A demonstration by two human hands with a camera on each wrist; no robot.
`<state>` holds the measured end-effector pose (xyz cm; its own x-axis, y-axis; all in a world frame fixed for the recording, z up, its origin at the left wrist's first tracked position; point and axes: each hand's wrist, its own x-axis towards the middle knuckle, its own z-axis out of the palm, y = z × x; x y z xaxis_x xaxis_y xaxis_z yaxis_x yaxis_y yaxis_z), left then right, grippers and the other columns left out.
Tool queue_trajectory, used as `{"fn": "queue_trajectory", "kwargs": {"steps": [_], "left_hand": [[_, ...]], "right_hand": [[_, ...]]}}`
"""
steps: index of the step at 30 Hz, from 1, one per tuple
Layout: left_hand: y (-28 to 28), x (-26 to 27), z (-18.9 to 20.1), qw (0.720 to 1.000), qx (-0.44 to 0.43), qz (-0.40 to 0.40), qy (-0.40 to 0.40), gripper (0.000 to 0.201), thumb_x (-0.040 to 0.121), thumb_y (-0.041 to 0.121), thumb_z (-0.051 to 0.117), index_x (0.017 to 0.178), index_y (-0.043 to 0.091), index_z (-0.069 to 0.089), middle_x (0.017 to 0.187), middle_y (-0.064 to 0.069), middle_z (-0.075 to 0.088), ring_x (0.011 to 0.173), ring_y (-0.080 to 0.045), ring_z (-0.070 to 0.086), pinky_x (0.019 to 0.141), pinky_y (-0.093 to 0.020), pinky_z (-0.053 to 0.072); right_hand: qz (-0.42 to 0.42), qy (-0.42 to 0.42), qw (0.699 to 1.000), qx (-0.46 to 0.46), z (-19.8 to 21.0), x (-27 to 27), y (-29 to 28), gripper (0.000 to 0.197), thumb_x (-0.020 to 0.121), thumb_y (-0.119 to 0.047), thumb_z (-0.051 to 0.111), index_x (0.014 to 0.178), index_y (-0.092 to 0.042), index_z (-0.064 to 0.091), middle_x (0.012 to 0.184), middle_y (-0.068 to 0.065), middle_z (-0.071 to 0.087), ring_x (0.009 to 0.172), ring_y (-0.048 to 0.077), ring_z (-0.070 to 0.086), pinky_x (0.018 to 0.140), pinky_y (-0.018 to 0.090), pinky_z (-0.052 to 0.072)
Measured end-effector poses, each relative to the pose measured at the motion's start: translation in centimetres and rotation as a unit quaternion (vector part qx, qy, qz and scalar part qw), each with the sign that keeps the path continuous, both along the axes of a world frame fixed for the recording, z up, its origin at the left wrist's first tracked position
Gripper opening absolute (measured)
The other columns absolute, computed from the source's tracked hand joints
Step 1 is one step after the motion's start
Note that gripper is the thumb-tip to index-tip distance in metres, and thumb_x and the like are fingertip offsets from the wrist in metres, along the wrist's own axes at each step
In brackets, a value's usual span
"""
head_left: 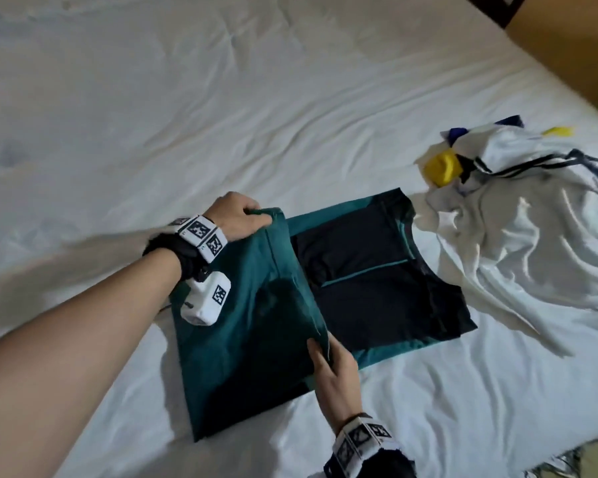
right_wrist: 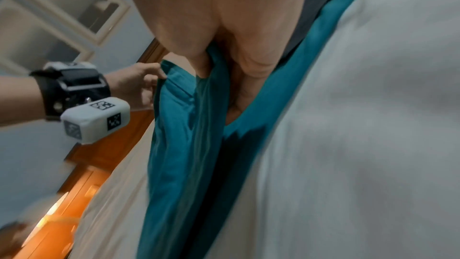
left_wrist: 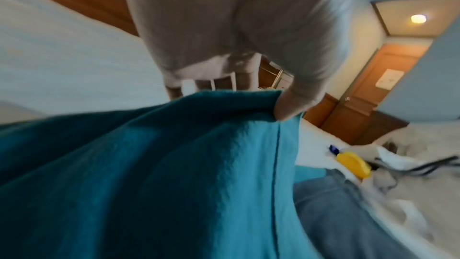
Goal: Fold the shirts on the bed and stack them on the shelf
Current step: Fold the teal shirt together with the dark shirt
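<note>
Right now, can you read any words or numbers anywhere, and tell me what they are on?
No readable words or numbers.
The wrist bands carry black-and-white square code patterns, not letters.
The teal shirt shows no print.
The white shirt shows only dark stripes and yellow and blue patches.
The wall plate by the door is too blurred to read.

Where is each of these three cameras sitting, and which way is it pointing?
Head: worn on the head, looking down at the bed; both forearms and hands show.
Left wrist: looks along the left hand pinching the teal shirt.
Right wrist: looks along the right hand gripping it; the left hand shows too.
Shared: all three see the teal shirt.
</note>
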<state>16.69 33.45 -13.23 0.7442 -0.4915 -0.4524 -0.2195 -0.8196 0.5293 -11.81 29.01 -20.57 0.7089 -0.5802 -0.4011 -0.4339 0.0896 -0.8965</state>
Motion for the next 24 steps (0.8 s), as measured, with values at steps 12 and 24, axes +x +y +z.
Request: {"fn": "queue_trajectory", "kwargs": {"steps": [12,24], "left_hand": [[-19.7,-3.1,-5.6,0.998,-0.057,0.008,0.033,0.011,0.079,0.021,0.069,0.090,0.026,0.070,0.103,0.002,0.070,0.099,-0.013,0.063,0.085,-0.021,0.046],[-24.4,-3.5,-5.9,0.995,-0.095,0.020,0.013,0.010,0.083,0.019,0.066,0.089,0.020,0.074,0.085,0.002,0.069,0.082,-0.014,0.060,0.079,-0.022,0.047]], "right_hand": [[-0.142,0.031,0.989,-0.002,-1.5,-4.5,-18.9,0.037,0.084,-0.007,0.072,0.114,-0.027,0.064,0.109,-0.011,0.069,0.098,-0.001,0.065,0.084,0.016,0.052],[-0.162,0.043,0.976,-0.141,-1.5,-5.3,-23.0,0.047,0.084,0.007,0.059,0.120,-0.024,0.059,0.107,-0.018,0.065,0.098,-0.008,0.059,0.097,0.030,0.050]]}}
